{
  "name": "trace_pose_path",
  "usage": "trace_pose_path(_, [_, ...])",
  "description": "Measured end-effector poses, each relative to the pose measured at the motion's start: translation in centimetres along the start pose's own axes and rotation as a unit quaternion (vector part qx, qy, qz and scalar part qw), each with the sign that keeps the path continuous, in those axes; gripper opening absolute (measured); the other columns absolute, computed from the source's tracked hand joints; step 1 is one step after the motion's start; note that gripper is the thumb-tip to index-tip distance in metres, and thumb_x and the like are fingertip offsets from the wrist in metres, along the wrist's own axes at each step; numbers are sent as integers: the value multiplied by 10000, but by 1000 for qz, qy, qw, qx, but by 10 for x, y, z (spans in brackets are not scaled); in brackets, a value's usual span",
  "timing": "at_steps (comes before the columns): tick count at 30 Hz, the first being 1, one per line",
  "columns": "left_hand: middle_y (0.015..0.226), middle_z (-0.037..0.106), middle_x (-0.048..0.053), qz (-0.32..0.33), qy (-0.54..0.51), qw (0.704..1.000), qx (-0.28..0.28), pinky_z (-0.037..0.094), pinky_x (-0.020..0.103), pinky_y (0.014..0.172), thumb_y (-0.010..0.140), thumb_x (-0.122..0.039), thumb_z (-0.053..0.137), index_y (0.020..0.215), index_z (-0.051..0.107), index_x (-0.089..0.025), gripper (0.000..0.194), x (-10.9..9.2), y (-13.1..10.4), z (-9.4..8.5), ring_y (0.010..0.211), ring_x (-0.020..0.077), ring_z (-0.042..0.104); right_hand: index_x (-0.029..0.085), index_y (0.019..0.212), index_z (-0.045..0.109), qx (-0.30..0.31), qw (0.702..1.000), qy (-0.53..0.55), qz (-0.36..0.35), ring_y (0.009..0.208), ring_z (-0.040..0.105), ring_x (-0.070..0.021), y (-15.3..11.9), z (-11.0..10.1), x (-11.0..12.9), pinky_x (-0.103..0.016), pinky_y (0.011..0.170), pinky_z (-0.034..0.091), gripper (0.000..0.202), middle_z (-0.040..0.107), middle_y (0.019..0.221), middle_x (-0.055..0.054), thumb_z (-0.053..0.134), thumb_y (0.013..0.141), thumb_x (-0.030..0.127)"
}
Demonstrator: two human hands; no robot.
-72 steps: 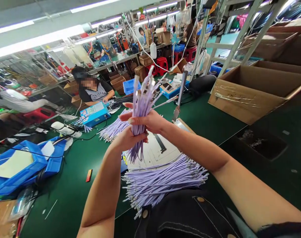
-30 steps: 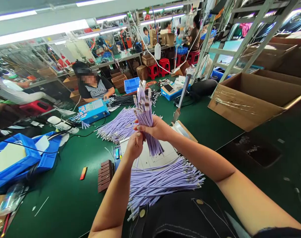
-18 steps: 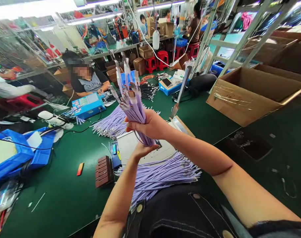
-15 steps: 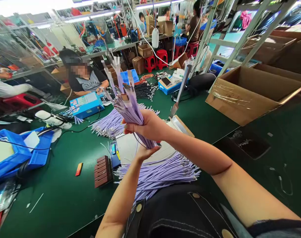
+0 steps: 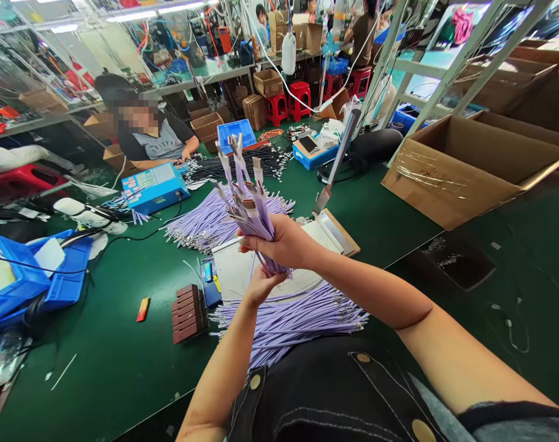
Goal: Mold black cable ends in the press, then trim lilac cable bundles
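A bundle of lilac cables [image 5: 256, 215] with pale, flared tips stands nearly upright over the bench. My right hand [image 5: 286, 242] is wrapped round its middle, thumb to the left. Below it my left hand [image 5: 261, 286] closes on the bundle's lower end; most of its fingers are hidden behind the cables. Under my hands lies a white board [image 5: 307, 242], the base of a paper cutter with its raised blade arm [image 5: 341, 147]. A pile of lilac cables [image 5: 292, 322] rests close to my apron, and another cable pile [image 5: 200, 218] lies beyond the board.
Left of the board are a brown slotted block [image 5: 187, 313], a red-orange lighter-like piece [image 5: 143, 309] and blue bins [image 5: 67, 270]. A blue box-shaped device [image 5: 154, 187] stands before a co-worker [image 5: 153, 138]. A cardboard box [image 5: 463, 166] sits at the right; black cables [image 5: 237, 162] lie farther back.
Both hands have lowered the lilac cable bundle slightly, and its tips sit lower and a little to the right. My grip on it looks the same. The view has shifted slightly.
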State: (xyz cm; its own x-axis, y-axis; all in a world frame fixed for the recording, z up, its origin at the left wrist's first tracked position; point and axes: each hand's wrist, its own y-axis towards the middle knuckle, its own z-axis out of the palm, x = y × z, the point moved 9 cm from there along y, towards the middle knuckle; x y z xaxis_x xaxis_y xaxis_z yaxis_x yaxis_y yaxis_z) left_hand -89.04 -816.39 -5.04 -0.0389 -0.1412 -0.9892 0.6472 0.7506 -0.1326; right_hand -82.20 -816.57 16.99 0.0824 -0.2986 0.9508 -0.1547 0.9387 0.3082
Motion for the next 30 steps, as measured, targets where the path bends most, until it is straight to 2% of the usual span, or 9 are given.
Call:
trace_pose_path(2, [1035, 737, 108, 12, -42, 999, -21, 540, 366, 881, 645, -455, 837, 1105, 658, -142, 585, 1, 0, 2, 1015, 267, 668, 154, 903, 610, -20, 1000, -11, -4, 749, 640, -138, -1, -2, 2, -290, 750, 527, 108, 634, 762, 0, 635, 862, 250])
trace_pose_path(6, [974, 735, 104, 9, -22, 999, -25, 552, 335, 791, 578, -512, 861, 1081, 656, -128, 664, 4, -1, 11, 937, 252, 672, 158, 910, 613, -39, 999, -34, 5, 775, 630, -145, -2, -5, -1, -294, 761, 518, 134, 640, 777, -6, 637, 865, 282])
trace_pose_path(11, [1145, 693, 128, 21, 1, 998, -53, 533, 385, 906, 497, -544, 880, 1178, 600, -145, 837, -5, 0, 14, 1115, 304, 617, 165, 885, 599, -36, 998, -57, -8, 777, 620, -147, -3, -4, -1, -290, 745, 509, 133, 630, 788, -5, 623, 867, 294])
trace_pose_path(13, [1103, 704, 129, 12, 17, 998, -56, 539, 391, 883, 515, -547, 869, 1130, 621, -138, 779, -5, 1, 16, 1091, 312, 626, 168, 885, 597, -35, 998, -51, -12, 779, 622, -152, -3, -4, 0, -296, 742, 512, 140, 628, 788, -5, 624, 863, 303])
trace_pose_path(16, [893, 727, 94, -6, 38, 998, -49, 560, 374, 755, 567, -597, 818, 985, 662, -133, 643, 0, 3, 20, 899, 280, 671, 169, 889, 597, -33, 999, -31, -10, 779, 627, -150, -4, -3, 1, -296, 744, 520, 151, 625, 779, 1, 634, 855, 310])
trace_pose_path(18, [836, 724, 75, -10, 48, 998, -47, 559, 362, 720, 593, -596, 802, 930, 673, -141, 581, 5, 4, 20, 838, 259, 671, 166, 897, 597, -23, 1000, -7, -4, 771, 636, -147, -5, -3, 0, -293, 742, 528, 161, 626, 763, 5, 647, 849, 311])
trace_pose_path(23, [1111, 716, 87, 6, 68, 997, -43, 530, 391, 907, 692, -515, 768, 1095, 658, -170, 542, 13, 5, 17, 1073, 271, 636, 155, 884, 603, 21, 997, 69, 38, 746, 659, -135, -8, 1, -8, -287, 740, 561, 189, 636, 754, 8, 704, 812, 298])
trace_pose_path(26, [1209, 677, 96, 18, 82, 995, -54, 476, 407, 999, 723, -483, 749, 1136, 636, -167, 532, 16, 4, 14, 1168, 269, 589, 154, 861, 605, 49, 994, 91, 32, 742, 663, -125, -10, 2, -9, -277, 729, 572, 161, 630, 766, 13, 717, 795, 250])
trace_pose_path(30, [985, 721, 62, 1, 95, 994, -56, 520, 376, 878, 712, -490, 752, 968, 674, -171, 417, 23, 4, 16, 970, 238, 647, 153, 882, 612, 78, 992, 90, 31, 728, 653, -119, -12, 1, -15, -279, 731, 573, 165, 639, 760, 14, 716, 789, 241])
